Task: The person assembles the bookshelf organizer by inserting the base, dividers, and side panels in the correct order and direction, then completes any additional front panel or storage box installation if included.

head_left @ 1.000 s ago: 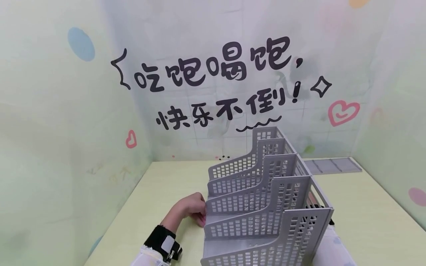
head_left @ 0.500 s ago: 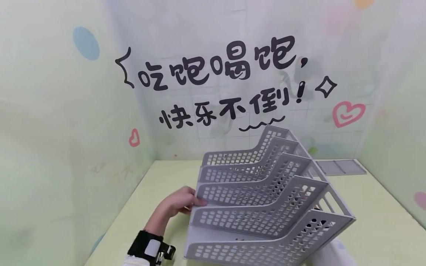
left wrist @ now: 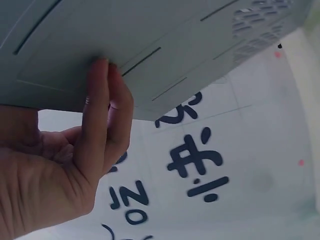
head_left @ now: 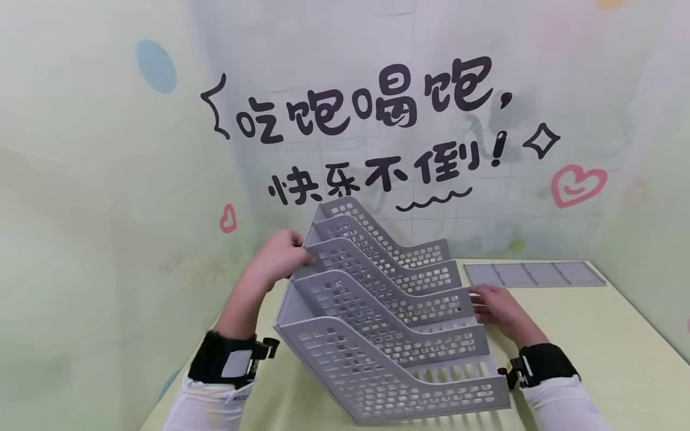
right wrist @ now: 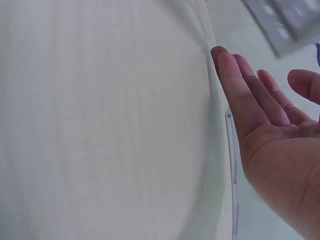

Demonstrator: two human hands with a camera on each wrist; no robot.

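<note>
A grey plastic file rack (head_left: 377, 383) with several perforated dividers is held tilted over the table, its tall side at the left and its low side at the right. My left hand (head_left: 275, 257) pinches the edge of its tall back panel; in the left wrist view, the fingertips press on the flat grey panel (left wrist: 150, 30) and the thumb is hidden behind it. My right hand (head_left: 501, 311) is beside the low right end, fingers extended. In the right wrist view, a gap shows between this hand (right wrist: 270, 125) and the rack's corner (right wrist: 285, 25).
A flat grey panel strip (head_left: 533, 274) with ridges lies at the back right of the pale yellow table (head_left: 609, 347). Printed curtain walls (head_left: 97, 239) enclose the table at the left, back and right. Black camera straps sit on both wrists.
The rack has been swung round: its tall side was at the right and is now at the left. My left hand has risen; my right hand has come out from behind the rack.
</note>
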